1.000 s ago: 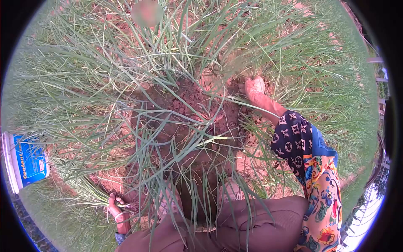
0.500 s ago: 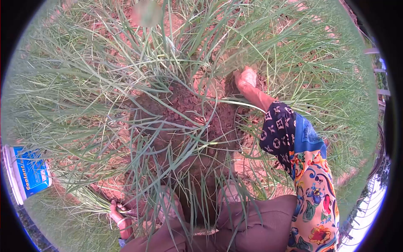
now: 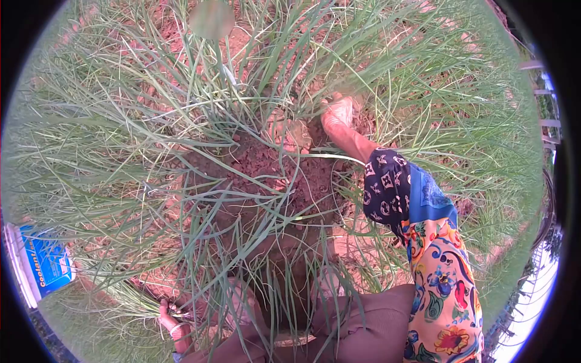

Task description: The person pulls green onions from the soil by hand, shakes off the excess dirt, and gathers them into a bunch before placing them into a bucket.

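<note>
Slender green leaves, crumbly reddish soil before us. Our left hand clasps leafy bunch; our right hand, well apart, rests among leaves, grip we cannot tell.

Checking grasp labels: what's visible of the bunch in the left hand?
The bunch is many long, thin green leaves, some paler, plant matter by its look. The left hand closes around it near one end. It lies slanted, fanning toward the picture's upper left, tips lost among nearby plants; its short end is unclear.
</note>
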Demonstrator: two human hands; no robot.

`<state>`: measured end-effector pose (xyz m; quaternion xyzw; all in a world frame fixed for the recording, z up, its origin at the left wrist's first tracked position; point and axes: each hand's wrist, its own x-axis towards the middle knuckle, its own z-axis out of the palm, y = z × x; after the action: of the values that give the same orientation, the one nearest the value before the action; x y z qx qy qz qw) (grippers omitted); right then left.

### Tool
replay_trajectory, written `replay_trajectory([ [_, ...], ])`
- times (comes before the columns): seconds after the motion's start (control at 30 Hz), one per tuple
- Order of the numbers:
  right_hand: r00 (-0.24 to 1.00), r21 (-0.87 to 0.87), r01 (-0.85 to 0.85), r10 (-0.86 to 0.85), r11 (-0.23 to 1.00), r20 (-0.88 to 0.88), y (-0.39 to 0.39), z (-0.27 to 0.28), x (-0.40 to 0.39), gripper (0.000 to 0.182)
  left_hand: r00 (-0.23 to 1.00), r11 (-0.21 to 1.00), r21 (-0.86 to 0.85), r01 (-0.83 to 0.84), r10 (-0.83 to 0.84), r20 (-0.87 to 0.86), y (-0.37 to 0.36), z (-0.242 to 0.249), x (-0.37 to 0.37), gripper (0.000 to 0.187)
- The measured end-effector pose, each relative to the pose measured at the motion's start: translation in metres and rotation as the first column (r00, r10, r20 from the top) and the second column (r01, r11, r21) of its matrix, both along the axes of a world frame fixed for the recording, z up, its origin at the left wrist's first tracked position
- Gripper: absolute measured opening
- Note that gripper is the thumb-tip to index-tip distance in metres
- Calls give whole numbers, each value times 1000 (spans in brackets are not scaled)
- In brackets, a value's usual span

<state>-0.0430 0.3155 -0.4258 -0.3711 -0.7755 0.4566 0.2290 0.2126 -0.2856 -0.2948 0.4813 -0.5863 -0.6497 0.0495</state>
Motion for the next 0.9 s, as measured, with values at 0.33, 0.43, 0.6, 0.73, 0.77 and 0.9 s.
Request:
replay_trajectory([
  [0.33,971,-667,24,-177,745,-162,12,17,11,11,1000,1000,-17,-26,26,3,11,9,-6,14],
  [0.43,988,-418,-96,36,903,-147,15,17,22,19,1000,999,-31,-24,24,12,10,7,-7,15],
  [0.6,983,-310,164,-180,936,-21,16,38,26,21,999,999,16,-38,37,14,19,16,-11,14],
  [0.73,977,138,75,-101,988,188,29,35,17,23,993,992,56,-111,113,-27,10,7,-9,14],
  [0.77,965,222,21,-78,975,251,32,40,17,26,994,993,33,-111,111,-8,6,4,-7,13],
  [0.9,922,206,-153,65,967,381,40,40,11,30,999,999,17,-29,29,14,-5,2,1,14],
])
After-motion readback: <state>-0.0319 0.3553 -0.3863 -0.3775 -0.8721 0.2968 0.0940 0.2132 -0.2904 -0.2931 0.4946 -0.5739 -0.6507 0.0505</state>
